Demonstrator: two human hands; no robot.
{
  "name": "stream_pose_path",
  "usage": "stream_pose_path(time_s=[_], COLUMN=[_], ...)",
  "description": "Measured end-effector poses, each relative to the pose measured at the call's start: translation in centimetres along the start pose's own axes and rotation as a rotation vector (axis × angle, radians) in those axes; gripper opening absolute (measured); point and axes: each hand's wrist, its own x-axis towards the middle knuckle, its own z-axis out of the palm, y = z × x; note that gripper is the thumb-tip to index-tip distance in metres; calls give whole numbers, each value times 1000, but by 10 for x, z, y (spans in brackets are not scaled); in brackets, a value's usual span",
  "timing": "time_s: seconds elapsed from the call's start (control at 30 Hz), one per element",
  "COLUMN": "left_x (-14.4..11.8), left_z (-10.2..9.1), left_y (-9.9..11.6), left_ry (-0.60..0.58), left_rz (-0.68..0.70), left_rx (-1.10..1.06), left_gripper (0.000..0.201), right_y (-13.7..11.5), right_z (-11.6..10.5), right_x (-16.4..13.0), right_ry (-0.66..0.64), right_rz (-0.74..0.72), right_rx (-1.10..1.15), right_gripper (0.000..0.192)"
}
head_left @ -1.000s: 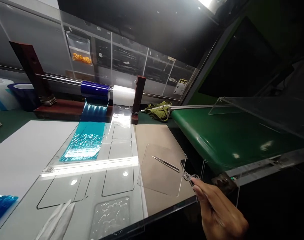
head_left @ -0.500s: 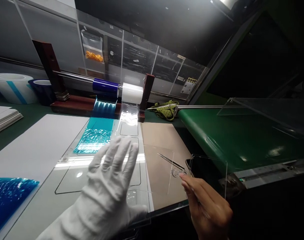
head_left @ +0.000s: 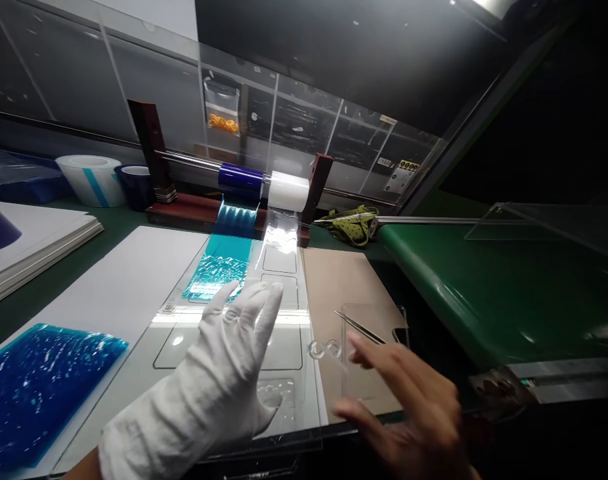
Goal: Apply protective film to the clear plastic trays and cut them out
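My left hand (head_left: 229, 373), in a white glove, is spread flat with its fingers apart over the clear template (head_left: 284, 260) with rectangular cut-outs; nothing shows in its grip. My bare right hand (head_left: 409, 407) hovers at the near right, fingers apart, above a thin clear plate (head_left: 379, 320) on the brown sheet (head_left: 334, 273). A small clear double-loop piece (head_left: 325, 349) lies just left of its index fingertip. Metal tweezers (head_left: 360, 328) lie under the plate's far edge.
A rod stand holds a blue roll (head_left: 241, 179) and a white roll (head_left: 288, 191), their films trailing toward me. Blue film (head_left: 39, 380) lies near left. White sheets (head_left: 39, 233), tape rolls (head_left: 91, 179), a green conveyor (head_left: 484, 280) and an olive cloth (head_left: 354, 223) surround the work area.
My gloved left hand has come in over the template. My right hand moved left and opened; the double-loop piece shifted left with it. The clear plate shifted, and the view swung left.
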Motion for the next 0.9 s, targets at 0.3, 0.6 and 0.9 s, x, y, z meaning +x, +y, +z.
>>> stream_pose_path(time_s=[0.3, 0.6, 0.9], left_x=[-35, -78, -73], left_z=[-21, -1, -1], left_y=[-35, -30, -32], left_ry=[-89, -156, -307], left_rz=[-44, -366, -414], left_rx=[-68, -726, -808], left_gripper=[117, 120, 118], right_y=[27, 18, 26], right_z=[1, 32, 27], right_x=[2, -9, -9], right_ry=[-555, -577, -573], right_rz=[-140, -65, -1], right_rx=[-283, 1, 135], right_gripper=[135, 132, 123])
